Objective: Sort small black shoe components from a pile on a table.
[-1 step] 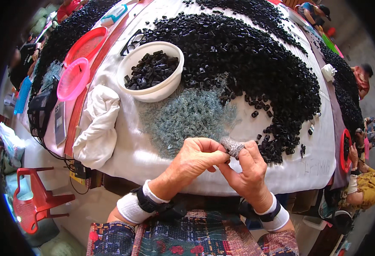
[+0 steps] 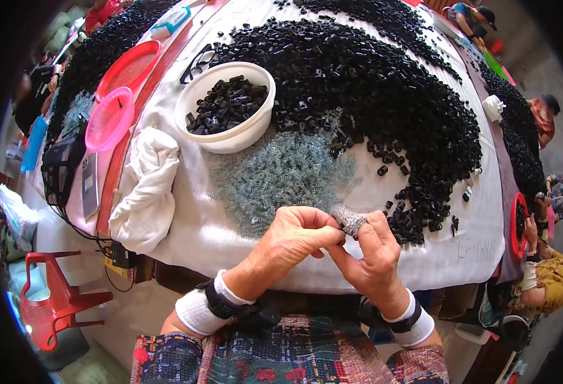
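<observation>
Both hands meet low in the centre of the frame, fingertips pressed together. From the lower left, the left hand (image 2: pixel 297 235) curls its fingers closed toward the thumb; whatever it pinches is too small to make out. Opposite it, the right hand (image 2: pixel 374 256) wears a grey fabric finger cover (image 2: pixel 348 221) on its raised fingertip, touching the left thumb. Just above the hands lies a flat patch of small pale springs (image 2: pixel 278 173) on the white cloth of the table (image 2: pixel 198 233). A wide heap of black plastic caps (image 2: pixel 384 96) curves across the upper right. Up and left stands a white bowl (image 2: pixel 230 137) filled with more black pieces. A folded white cloth (image 2: pixel 144 185) lies at the left.
</observation>
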`<action>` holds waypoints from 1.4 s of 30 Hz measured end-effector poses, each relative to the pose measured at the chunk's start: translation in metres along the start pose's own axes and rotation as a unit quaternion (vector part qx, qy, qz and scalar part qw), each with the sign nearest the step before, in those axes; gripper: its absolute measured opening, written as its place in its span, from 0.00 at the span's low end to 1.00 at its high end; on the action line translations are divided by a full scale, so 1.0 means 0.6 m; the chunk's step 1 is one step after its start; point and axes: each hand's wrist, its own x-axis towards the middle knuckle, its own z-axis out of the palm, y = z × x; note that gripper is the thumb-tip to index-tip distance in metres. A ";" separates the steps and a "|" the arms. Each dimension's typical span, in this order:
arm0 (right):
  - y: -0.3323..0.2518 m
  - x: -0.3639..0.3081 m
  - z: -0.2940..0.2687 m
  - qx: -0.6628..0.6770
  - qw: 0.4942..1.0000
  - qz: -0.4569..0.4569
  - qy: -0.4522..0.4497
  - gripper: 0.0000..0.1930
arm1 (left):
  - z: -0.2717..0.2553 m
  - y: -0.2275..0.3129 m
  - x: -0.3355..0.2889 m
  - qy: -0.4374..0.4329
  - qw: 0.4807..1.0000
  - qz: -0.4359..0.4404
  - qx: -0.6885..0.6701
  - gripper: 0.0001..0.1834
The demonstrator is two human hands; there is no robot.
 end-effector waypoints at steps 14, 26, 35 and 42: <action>0.004 0.003 -0.022 0.006 1.000 -0.001 0.021 0.17 | -0.001 0.000 0.000 -0.048 0.998 -0.023 -0.034 0.14; 0.002 -0.004 -0.021 -0.055 0.998 -0.044 -0.002 0.15 | -0.004 -0.002 -0.005 -0.053 0.999 -0.006 -0.004 0.10; -0.002 0.000 -0.018 -0.010 1.000 -0.008 -0.024 0.17 | -0.016 -0.005 -0.008 -0.052 0.998 -0.007 0.017 0.11; 0.113 0.033 -0.096 -0.183 0.977 0.094 -0.047 0.17 | -0.059 0.048 0.017 0.014 0.976 0.117 -0.181 0.11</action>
